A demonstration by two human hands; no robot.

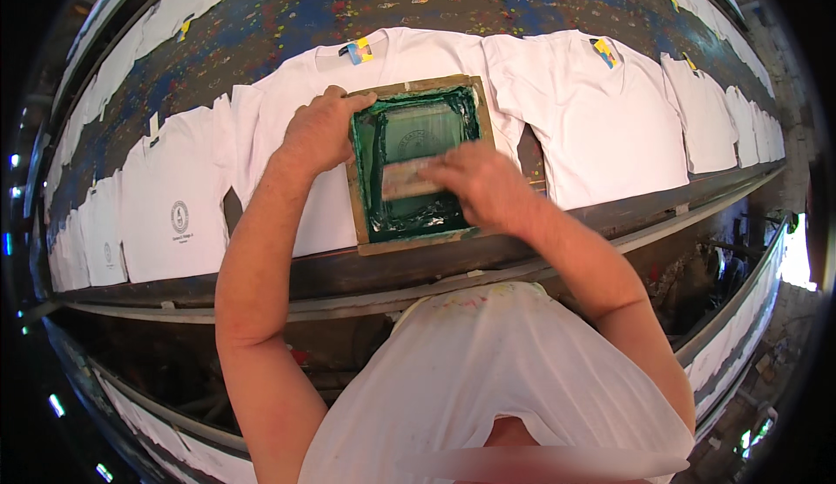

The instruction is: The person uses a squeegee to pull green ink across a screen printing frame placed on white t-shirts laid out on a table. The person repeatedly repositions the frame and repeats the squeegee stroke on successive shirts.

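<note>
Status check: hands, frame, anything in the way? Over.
Left hand on frame, upper-left corner. Right hand gripping squeegee inside, blurred. Frame on white shirt. In the way: right hand covers part of frame's right side.

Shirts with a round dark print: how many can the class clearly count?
2: one shirt left of the frame, and its neighbour farther left. Some may be hidden: the shirts beyond look too small to tell, and the frame covers part of another shirt.
</note>
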